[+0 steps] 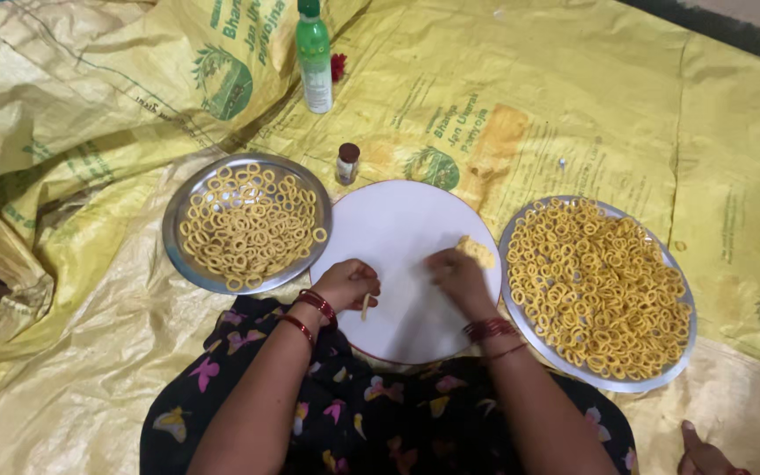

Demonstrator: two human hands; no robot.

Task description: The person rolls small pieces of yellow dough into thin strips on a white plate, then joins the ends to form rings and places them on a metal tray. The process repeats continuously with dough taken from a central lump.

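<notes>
Two hands work over our white board [398,237]: the left hand [349,283] pinches a short dough strip [365,306], and the right hand [457,273], fingers curled, presses on the board beside a dough lump [477,251]. Trays of rings sit left [188,207] and right [521,224], on yellow sacking [573,105].

The person wears a black dress [380,422] with little butterflies on it in pink, yellow and white. The arms are bare, with no sleeves to see. On the left wrist are two red bangles [310,315], set a little apart. On the right wrist is a bunch of thin dark red bangles [488,330] and one thin red thread [505,353].
</notes>
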